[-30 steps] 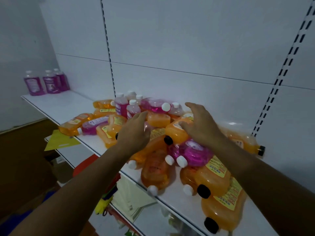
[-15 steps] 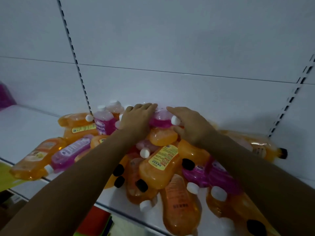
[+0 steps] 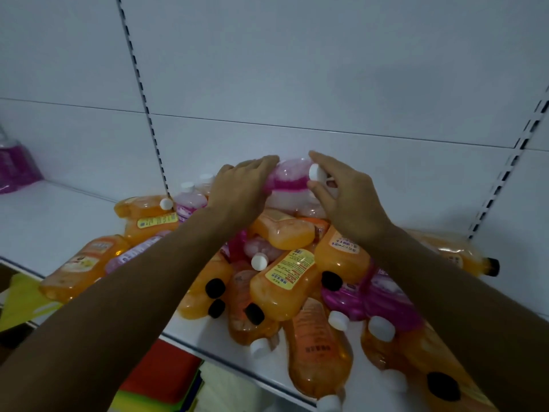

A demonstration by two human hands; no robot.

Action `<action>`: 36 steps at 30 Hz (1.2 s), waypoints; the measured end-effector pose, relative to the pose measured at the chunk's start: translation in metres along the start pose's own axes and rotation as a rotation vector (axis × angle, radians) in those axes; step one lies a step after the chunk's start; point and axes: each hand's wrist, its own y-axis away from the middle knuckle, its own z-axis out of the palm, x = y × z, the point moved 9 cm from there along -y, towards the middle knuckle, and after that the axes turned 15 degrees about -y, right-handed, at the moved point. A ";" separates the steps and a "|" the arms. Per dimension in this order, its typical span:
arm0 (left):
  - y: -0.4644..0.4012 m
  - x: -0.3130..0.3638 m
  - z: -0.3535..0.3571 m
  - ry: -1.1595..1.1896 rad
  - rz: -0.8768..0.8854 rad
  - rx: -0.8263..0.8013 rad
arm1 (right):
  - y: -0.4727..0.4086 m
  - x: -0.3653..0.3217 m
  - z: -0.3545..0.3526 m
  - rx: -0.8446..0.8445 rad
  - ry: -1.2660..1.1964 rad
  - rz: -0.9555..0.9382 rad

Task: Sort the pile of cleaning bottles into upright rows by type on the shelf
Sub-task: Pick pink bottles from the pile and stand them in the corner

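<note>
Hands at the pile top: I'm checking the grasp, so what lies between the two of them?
In the head view, a pink bottle lies sideways between the left hand and right hand, its white cap at the right thumb.

Bare shelf point(image 3: 53, 215) left of bottle pile point(image 3: 285, 281); pile blocks centre, right.

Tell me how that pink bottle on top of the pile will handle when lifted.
Held sideways between the left hand and right hand, the pink bottle looks rigid. Partly filled, so the liquid may slosh. Its smooth, rounded plastic could slip or roll.
</note>
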 end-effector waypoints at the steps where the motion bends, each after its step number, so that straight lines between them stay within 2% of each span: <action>1: 0.001 -0.004 -0.010 -0.006 -0.018 0.026 | -0.002 -0.007 -0.001 0.021 -0.031 -0.003; 5: 0.021 -0.035 -0.045 -0.082 -0.098 0.078 | -0.008 -0.032 0.017 0.005 -0.140 -0.038; 9: 0.060 -0.082 -0.061 -0.152 -0.193 0.020 | -0.010 -0.063 0.066 -0.103 -0.210 -0.106; 16: 0.153 -0.177 -0.063 -0.195 -0.362 -0.105 | -0.014 -0.123 0.197 -0.366 -0.252 -0.151; 25: 0.238 -0.344 -0.024 -0.157 -0.494 -0.175 | -0.038 -0.198 0.374 -0.452 -0.188 -0.292; 29: 0.261 -0.418 0.005 -0.033 -0.559 -0.194 | -0.058 -0.221 0.442 -0.475 -0.146 -0.327; 31: 0.270 -0.453 0.023 0.133 -0.594 -0.161 | -0.072 -0.226 0.473 -0.494 -0.160 -0.309; 33: 0.275 -0.481 0.040 0.295 -0.616 -0.119 | -0.088 -0.228 0.504 -0.523 -0.216 -0.259; 36: 0.287 -0.525 0.085 0.516 -0.696 -0.159 | -0.116 -0.222 0.553 -0.574 -0.380 -0.172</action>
